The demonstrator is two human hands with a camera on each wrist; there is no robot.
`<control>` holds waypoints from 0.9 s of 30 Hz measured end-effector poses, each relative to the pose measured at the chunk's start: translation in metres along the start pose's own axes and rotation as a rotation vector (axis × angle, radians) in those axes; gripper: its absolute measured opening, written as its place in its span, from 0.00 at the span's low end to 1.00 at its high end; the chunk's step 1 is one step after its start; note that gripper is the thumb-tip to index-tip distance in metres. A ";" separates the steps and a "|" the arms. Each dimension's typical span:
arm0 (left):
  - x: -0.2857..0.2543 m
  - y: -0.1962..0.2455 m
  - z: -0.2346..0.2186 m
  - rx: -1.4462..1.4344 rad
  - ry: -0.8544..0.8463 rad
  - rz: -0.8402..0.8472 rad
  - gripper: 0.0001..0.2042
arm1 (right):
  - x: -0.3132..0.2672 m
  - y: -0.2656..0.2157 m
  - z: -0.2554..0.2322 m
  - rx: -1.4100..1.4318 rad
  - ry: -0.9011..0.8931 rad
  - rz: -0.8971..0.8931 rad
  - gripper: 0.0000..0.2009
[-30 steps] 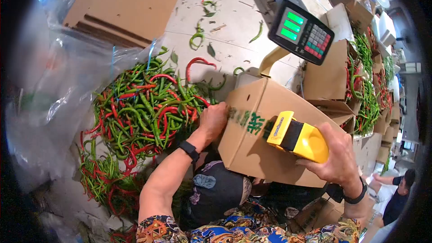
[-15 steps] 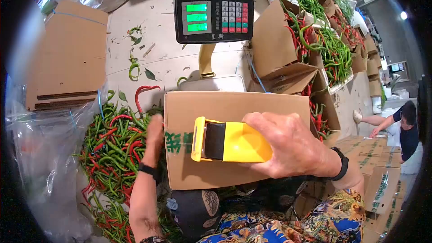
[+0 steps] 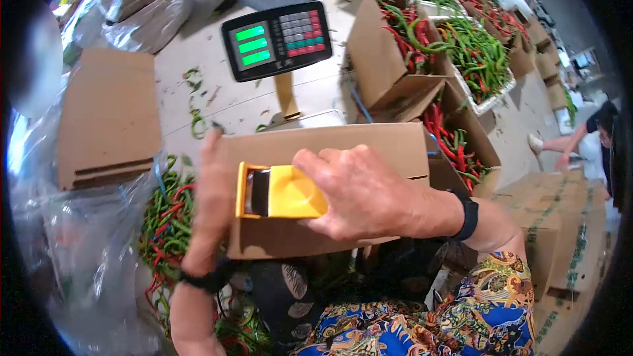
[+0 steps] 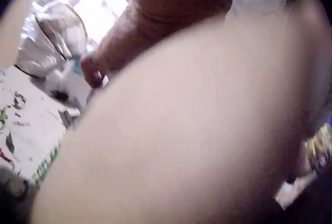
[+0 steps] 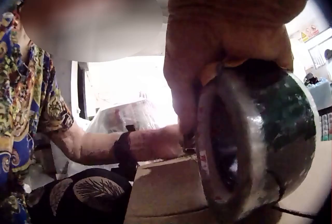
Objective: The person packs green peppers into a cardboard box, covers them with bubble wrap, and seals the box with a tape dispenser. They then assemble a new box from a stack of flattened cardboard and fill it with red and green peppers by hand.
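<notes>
In the head view, a closed cardboard box (image 3: 330, 138) sits before the person's lap. My right hand (image 3: 369, 191) grips a yellow tape dispenser (image 3: 293, 191) over the box's left part. The right wrist view shows its large tape roll (image 5: 280, 130) up close, under the palm. My left hand (image 3: 214, 191), blurred, lies along the box's left end with fingers extended. In the left wrist view a pale box surface (image 4: 171, 130) fills most of the picture, with the left hand (image 4: 171, 21) above it.
Red and green chili peppers (image 3: 165, 231) lie heaped at left, beside plastic sheeting (image 3: 92, 257). Flattened cardboard (image 3: 112, 112) is behind them. A scale display (image 3: 277, 39) stands beyond the box. Pepper-filled cartons (image 3: 376, 59) line the right; taped boxes (image 3: 560, 224) are stacked near a crouching person (image 3: 593, 132).
The view has turned, and the box now appears more level. The dispenser has moved left to the box's left end, covering the green lettering. My left hand has shifted up along that end.
</notes>
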State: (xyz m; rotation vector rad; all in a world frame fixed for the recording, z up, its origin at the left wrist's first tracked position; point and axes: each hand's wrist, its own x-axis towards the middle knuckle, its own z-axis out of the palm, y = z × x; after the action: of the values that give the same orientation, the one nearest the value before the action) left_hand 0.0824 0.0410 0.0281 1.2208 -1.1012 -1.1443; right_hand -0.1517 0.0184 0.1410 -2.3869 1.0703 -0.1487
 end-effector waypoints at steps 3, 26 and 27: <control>0.004 0.003 0.006 0.763 0.038 0.127 0.26 | -0.005 0.000 -0.004 0.004 0.014 -0.080 0.26; 0.006 0.016 0.009 1.142 -0.006 0.114 0.28 | -0.202 0.131 -0.048 0.017 0.202 0.136 0.31; 0.006 0.015 0.009 1.118 0.006 0.118 0.27 | -0.201 0.133 -0.045 0.048 0.191 0.137 0.31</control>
State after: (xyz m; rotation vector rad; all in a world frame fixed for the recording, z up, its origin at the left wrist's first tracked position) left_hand 0.0748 0.0347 0.0440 1.9312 -1.8728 -0.3609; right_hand -0.3906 0.0713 0.1355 -2.2827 1.2987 -0.3558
